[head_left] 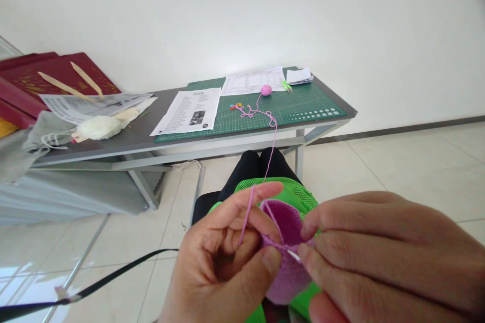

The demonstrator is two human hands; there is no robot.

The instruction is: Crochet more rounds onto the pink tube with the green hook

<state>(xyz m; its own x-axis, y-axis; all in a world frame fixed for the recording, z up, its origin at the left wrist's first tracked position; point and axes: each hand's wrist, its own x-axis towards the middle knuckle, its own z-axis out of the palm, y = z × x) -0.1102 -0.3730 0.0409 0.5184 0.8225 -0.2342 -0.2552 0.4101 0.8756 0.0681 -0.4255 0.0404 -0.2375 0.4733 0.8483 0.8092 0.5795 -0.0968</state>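
Note:
A round pink crochet piece [286, 277], hollow like a small cup, is held up over my lap. My left hand [231, 252] pinches its near rim between thumb and fingers. Pink yarn [247, 212] loops over the raised left index finger. My right hand [379, 252] grips a white crochet hook [293, 255], whose tip sits at the rim close to my left thumb. Most of the hook is hidden under the right fingers. From the work the yarn runs up to a small pink yarn ball [266, 90] on the table.
A green cutting mat [310, 101] on the dark table [159, 106] bears printed sheets [189, 111], green-handled snips [287, 86] and colourful stitch markers [235, 106]. At left lie a white yarn skein [99, 127] and dark red folders [56, 81]. A black strap [125, 265] crosses at lower left.

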